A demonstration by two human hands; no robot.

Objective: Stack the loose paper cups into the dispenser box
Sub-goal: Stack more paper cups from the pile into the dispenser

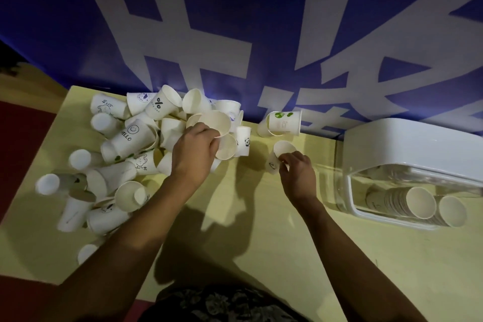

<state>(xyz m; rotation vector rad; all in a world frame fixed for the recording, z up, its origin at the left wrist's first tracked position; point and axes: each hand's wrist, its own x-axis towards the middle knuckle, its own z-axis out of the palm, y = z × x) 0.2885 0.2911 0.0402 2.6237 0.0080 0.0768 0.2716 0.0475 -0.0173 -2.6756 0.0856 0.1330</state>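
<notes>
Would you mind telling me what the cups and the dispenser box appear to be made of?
The cups look like matte white paper: opaque walls, rolled rims, printed designs. The dispenser box seems plastic, though that is a guess from its look: a smooth, opaque white top over a clear front through which the nested cups show.

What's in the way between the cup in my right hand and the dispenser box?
Nothing visible. The right hand holds a smiley cup, and only bare table lies between it and the dispenser box on the right, whose open front already shows stacked cups.
</notes>
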